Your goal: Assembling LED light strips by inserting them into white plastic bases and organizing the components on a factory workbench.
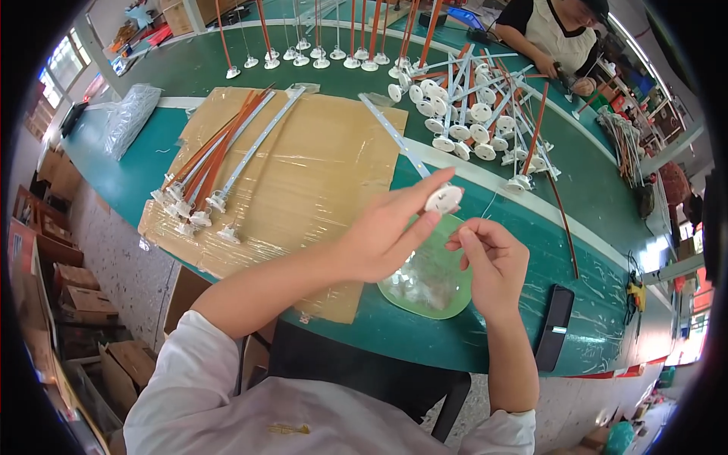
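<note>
My left hand (387, 233) grips a light strip between thumb and fingers, close to its round white end cap (442, 199). The narrow pale strip (394, 136) runs from the cap up and left over the cardboard edge. Just right of the cap, my right hand (497, 265) has its fingertips pinched together. Whatever is in that pinch is too small to make out; a thin pale wire shows just above it. Below both hands lies a shallow green tray (436, 313) with small clear or shiny bits in it.
Cardboard (318, 174) covers the left side, bearing several orange and white strips (227, 152). A heap of capped strips (470, 106) lies at the back right, others stand along the back. A dark phone (556, 326) rests at right. A co-worker (550, 38) sits across.
</note>
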